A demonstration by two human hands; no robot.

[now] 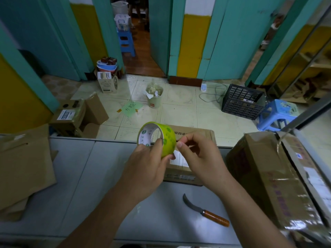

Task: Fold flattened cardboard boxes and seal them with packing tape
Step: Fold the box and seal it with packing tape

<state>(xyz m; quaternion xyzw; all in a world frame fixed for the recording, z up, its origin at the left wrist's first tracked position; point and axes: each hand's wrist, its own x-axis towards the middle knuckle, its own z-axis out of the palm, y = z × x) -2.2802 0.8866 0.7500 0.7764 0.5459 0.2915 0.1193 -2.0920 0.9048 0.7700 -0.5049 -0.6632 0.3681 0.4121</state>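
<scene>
Green tape roll (167, 138) in left hand (146, 169); right hand (200, 158) in a pinch at its edge

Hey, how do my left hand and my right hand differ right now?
The left hand grips the tape roll, fingers curled round its lower rim; the right hand only pinches at the roll's outer face with thumb and forefinger tips, seemingly picking for the end. The left hand bears the roll; the right hand bears nothing. Both are raised over the small box on the table.

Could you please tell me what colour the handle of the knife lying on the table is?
The knife has an orange-brown handle, seen in the head view.
</scene>
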